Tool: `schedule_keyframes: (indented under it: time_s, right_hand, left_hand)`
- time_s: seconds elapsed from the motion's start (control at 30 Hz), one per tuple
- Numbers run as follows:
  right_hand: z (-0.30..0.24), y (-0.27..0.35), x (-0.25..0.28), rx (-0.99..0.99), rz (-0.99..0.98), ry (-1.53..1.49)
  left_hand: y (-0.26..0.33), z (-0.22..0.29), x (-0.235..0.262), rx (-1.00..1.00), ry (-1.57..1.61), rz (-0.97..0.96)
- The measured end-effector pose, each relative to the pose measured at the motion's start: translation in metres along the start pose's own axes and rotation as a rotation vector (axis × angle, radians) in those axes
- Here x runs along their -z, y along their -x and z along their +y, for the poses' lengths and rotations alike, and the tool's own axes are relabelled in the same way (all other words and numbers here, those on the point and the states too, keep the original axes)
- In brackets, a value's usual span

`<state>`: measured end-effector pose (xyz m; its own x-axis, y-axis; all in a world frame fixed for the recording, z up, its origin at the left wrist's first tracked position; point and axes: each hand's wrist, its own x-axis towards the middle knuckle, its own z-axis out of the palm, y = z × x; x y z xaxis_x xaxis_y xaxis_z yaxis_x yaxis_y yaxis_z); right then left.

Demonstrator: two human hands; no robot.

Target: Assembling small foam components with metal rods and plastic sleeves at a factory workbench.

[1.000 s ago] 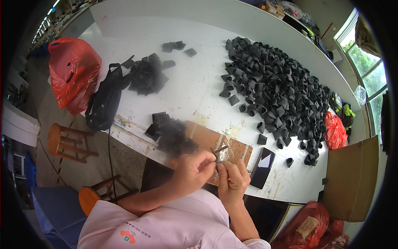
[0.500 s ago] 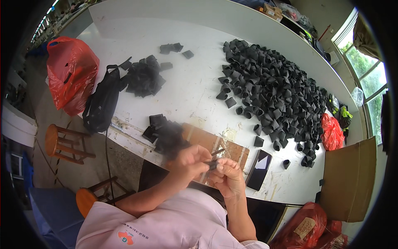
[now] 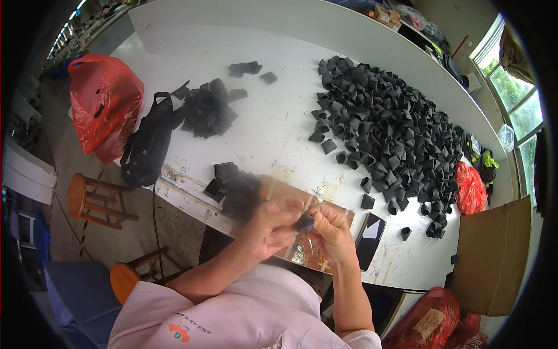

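Over the table's front edge, my right hand (image 3: pixel 332 231) pinches a small black fabric piece (image 3: pixel 304 224), which now looks rounded like a short tube. Close beside it is my left hand (image 3: pixel 273 225), its fingers and thumb apart around the near side of the piece; whether they touch it is hard to see. Under the hands lies a brown board (image 3: pixel 340 216) with clear tape. Left of the board sits a blurred pile of flat black pieces (image 3: pixel 232 189). A dark phone (image 3: pixel 370 239) rests right of my right hand.
A large heap of black rolled pieces (image 3: pixel 389 128) covers the right of the white table (image 3: pixel 279 134). More flat pieces (image 3: pixel 208 107), a black bag (image 3: pixel 148 145) and a red plastic bag (image 3: pixel 107 107) are at left. Wooden stools (image 3: pixel 96 200) stand below; a cardboard sheet (image 3: pixel 494 259) stands at right.
My left hand's fingers have come off their pinch and spread. The piece, thin and flat-looking before, shows a rounder shape in my right hand. A dark strip above the hands no longer shows.
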<state>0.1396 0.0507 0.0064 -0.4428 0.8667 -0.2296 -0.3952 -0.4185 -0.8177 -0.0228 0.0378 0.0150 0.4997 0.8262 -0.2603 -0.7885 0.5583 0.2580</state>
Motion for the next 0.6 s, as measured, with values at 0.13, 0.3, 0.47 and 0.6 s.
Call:
schedule_keyframes:
  time_s: [0.13, 0.3, 0.47, 0.6]
  right_hand:
    - [0.002, 0.006, -0.006, 0.107, 0.070, 0.108]
    - [-0.010, 0.021, -0.020, 0.598, 0.402, 0.872]
    - [-0.010, 0.023, -0.034, 0.861, 0.385, 1.262]
    - [-0.012, 0.019, -0.039, 1.048, 0.413, 1.310]
  left_hand:
    - [0.004, -0.006, -0.009, -0.264, -0.490, 0.100]
    - [-0.006, 0.013, -0.028, -0.893, -1.456, -0.061]
    - [-0.003, -0.002, -0.019, -0.797, -1.116, -0.040]
    - [0.003, -0.005, -0.026, -0.676, -0.529, 0.103]
